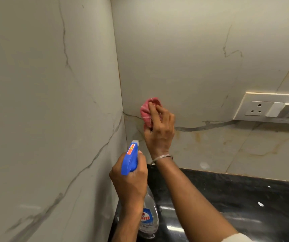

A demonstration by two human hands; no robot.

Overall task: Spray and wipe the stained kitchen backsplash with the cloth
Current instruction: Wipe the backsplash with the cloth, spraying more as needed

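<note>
Your right hand (159,126) presses a bunched pink cloth (148,110) against the backsplash (192,67) near its left corner, scrubbing the stained veins. Your left hand (129,180) grips the spray bottle (131,159), nozzle aimed at the same corner, ready to wet it again.

The right hand (159,130) presses a bunched pink cloth (148,110) against the marble-patterned backsplash (192,67) near the corner. The left hand (129,180) grips a blue-headed spray bottle (130,159) above the black countertop (245,198). A socket panel (271,107) is mounted at right.
</note>
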